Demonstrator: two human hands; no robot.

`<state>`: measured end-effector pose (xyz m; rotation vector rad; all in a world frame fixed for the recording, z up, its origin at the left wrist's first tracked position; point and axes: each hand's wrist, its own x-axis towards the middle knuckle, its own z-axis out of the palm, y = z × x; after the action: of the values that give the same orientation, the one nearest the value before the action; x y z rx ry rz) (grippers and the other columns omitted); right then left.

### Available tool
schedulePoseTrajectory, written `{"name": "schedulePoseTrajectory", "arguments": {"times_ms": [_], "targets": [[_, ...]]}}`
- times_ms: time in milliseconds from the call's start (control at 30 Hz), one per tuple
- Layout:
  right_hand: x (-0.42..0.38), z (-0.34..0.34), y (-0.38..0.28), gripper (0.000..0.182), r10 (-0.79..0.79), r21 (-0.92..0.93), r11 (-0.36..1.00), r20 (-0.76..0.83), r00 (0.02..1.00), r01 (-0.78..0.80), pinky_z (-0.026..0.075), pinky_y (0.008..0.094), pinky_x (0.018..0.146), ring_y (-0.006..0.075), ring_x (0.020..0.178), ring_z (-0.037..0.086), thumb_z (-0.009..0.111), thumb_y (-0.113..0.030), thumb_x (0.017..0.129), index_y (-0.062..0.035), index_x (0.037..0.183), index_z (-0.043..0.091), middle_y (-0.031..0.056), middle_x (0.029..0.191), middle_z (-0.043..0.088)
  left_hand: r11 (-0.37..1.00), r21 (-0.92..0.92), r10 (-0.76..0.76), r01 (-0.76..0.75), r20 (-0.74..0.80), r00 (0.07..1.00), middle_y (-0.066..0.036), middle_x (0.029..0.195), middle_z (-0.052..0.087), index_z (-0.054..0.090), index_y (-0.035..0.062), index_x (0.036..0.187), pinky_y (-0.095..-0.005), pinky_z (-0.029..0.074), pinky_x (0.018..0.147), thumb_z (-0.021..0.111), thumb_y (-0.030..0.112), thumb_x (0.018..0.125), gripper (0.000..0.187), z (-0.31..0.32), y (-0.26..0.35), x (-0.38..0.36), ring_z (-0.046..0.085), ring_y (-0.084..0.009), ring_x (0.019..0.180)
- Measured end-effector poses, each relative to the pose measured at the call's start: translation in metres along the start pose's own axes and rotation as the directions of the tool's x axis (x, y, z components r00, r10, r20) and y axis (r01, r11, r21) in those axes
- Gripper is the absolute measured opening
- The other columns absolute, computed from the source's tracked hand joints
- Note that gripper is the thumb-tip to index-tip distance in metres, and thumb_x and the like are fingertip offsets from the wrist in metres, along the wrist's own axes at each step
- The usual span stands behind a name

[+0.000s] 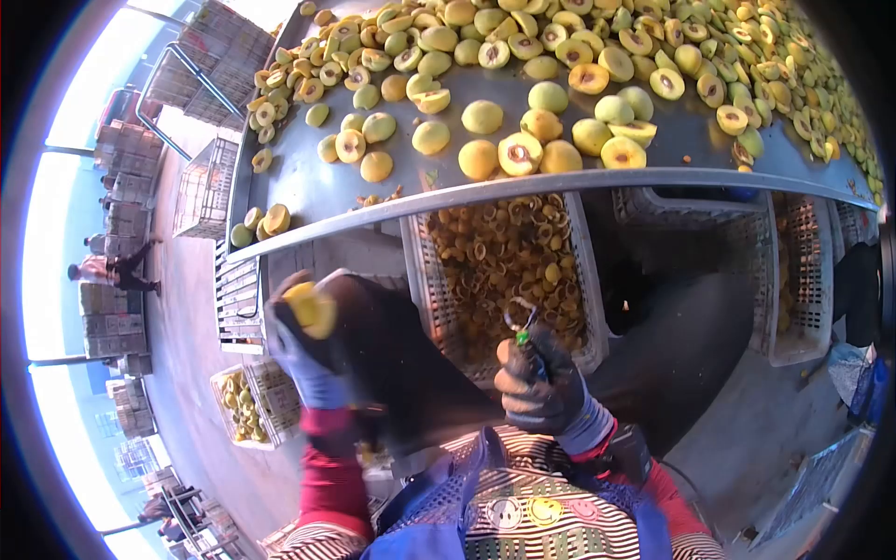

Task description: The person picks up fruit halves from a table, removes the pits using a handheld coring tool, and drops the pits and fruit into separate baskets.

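Note:
My left hand (pixel 295 338), in a gloved and blurred grip, is closed on a yellow peach half (pixel 311 309) left of my knee. My right hand (pixel 543 381), in a dark glove, is wrapped round the handle of a pitting tool (pixel 524 332); a thin curved metal loop and a bit of green show above the fist. Beyond it stands a plastic crate of peach scraps (pixel 509 261), with pits and cut bits inside. Several peach halves (pixel 520 154) lie on the metal table (pixel 327 191) ahead, some cut side up with the pit showing.
The table's raised metal rim (pixel 560 184) runs across above my knees. A large heap of peaches (pixel 644 42) covers its far side. A crate of peach pieces (pixel 245 406) stands on the floor at left, another crate (pixel 801 280) at right. People and stacked crates are far left.

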<state>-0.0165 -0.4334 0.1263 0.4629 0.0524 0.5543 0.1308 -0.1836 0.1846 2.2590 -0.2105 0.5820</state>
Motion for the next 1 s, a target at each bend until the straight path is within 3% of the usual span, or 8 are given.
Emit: {"name": "schedulePoseTrajectory", "arguments": {"times_ms": [33, 100, 267, 567, 733, 833, 867, 1000], "targets": [[-0.001, 0.001, -0.001, 0.044, 0.004, -0.012, 1.000, 0.009, 1.000, -0.004, 0.030, 0.0208, 0.036, 0.0069, 0.041, 0.035, 0.039, -0.049, 0.097, -0.0074, 0.087, 0.049, -0.0008, 0.056, 0.039, 0.965, -0.146, -0.209, 0.218, 0.079, 0.975, -0.009, 0.099, 0.064, 0.063, 0.0019, 0.108, -0.0283, 0.048, 0.076, 0.048, 0.031, 0.097, 0.034, -0.027, -0.025, 0.019, 0.059, -0.0163, 0.085], [0.002, -0.001, -0.005, 0.044, -0.034, -0.143, 0.990, -0.121, 0.992, 0.017, 0.029, 0.0207, 0.035, 0.0070, 0.040, 0.033, 0.040, -0.049, 0.097, -0.0072, 0.087, 0.050, -0.0010, 0.054, 0.037, 0.562, 0.825, -0.397, -0.057, 0.329, 0.857, -0.022, 0.094, 0.063, 0.065, 0.0001, 0.095, -0.0328, 0.049, 0.072, 0.058, 0.028, 0.090, 0.029, -0.066, -0.038, 0.055, 0.062, -0.0261, 0.083], [0.018, -0.010, -0.014, 0.048, -0.081, -0.205, 0.979, -0.315, 0.946, 0.016, 0.024, 0.0216, 0.030, 0.0067, 0.035, 0.029, 0.039, -0.050, 0.097, -0.0065, 0.082, 0.054, -0.0027, 0.049, 0.034, 0.970, 0.238, -0.045, -0.058, 0.403, 0.914, -0.011, 0.073, 0.065, 0.068, 0.0056, 0.087, -0.0391, 0.048, 0.063, 0.063, 0.043, 0.084, 0.038, 0.034, 0.020, 0.096, 0.064, -0.0286, 0.069], [0.012, -0.009, -0.037, 0.054, -0.240, -0.380, 0.921, -0.373, 0.896, 0.089, 0.026, 0.0213, 0.031, 0.0065, 0.034, 0.029, 0.038, -0.054, 0.096, -0.0054, 0.086, 0.059, -0.0008, 0.051, 0.042, 0.884, 0.159, 0.143, -0.439, 0.804, 0.577, -0.018, 0.097, 0.064, 0.055, 0.0004, 0.108, -0.0396, 0.048, 0.083, 0.081, 0.042, 0.063, 0.067, 0.232, 0.065, 0.128, 0.063, -0.0305, 0.094], [0.013, 0.033, -0.032, 0.036, -0.623, -0.749, 0.649, -0.421, 0.659, 0.135, 0.027, 0.0207, 0.034, 0.0059, 0.035, 0.036, 0.047, -0.039, 0.097, -0.0058, 0.090, 0.058, -0.0008, 0.051, 0.044, 0.508, -0.323, 0.084, 0.798, 0.941, 0.328, -0.004, 0.106, 0.057, 0.044, -0.0005, 0.132, -0.0198, 0.045, 0.066, 0.066, 0.017, 0.071, 0.068, 0.149, 0.088, 0.078, 0.054, -0.0107, 0.084], [0.023, 0.049, -0.027, 0.033, -0.781, -0.980, 0.198, -0.165, 0.602, -0.013, 0.034, 0.0231, 0.038, 0.0064, 0.042, 0.044, 0.051, -0.035, 0.096, -0.0030, 0.101, 0.057, -0.0007, 0.058, 0.051, 0.279, -0.398, 0.073, 0.874, 0.916, 0.394, -0.011, 0.123, 0.055, 0.042, -0.0047, 0.134, -0.0279, 0.042, 0.094, 0.064, 0.011, 0.064, 0.075, 0.134, 0.085, 0.018, 0.053, -0.0185, 0.109], [0.032, 0.026, -0.025, 0.028, -0.804, -0.919, -0.393, 0.357, 0.475, 0.024, 0.039, 0.0213, 0.046, 0.0047, 0.052, 0.050, 0.055, -0.024, 0.095, -0.0003, 0.110, 0.055, 0.0000, 0.068, 0.057, 0.269, -0.377, 0.061, 0.886, 0.925, 0.375, -0.016, 0.126, 0.053, 0.038, -0.0078, 0.135, -0.0317, 0.039, 0.099, 0.063, 0.015, 0.061, 0.081, 0.130, 0.090, 0.006, 0.051, -0.0233, 0.115], [0.018, 0.026, -0.015, 0.033, -0.768, -0.938, -0.333, 0.213, 0.605, -0.093, 0.047, 0.0282, 0.067, 0.0128, 0.075, 0.057, 0.055, -0.017, 0.095, 0.0041, 0.120, 0.051, 0.0090, 0.088, 0.062, 0.192, -0.485, 0.107, 0.853, 0.875, 0.473, -0.013, 0.133, 0.048, 0.037, -0.0054, 0.138, -0.0311, 0.035, 0.103, 0.064, 0.024, 0.075, 0.075, 0.117, 0.104, -0.028, 0.047, -0.0192, 0.119]]}}
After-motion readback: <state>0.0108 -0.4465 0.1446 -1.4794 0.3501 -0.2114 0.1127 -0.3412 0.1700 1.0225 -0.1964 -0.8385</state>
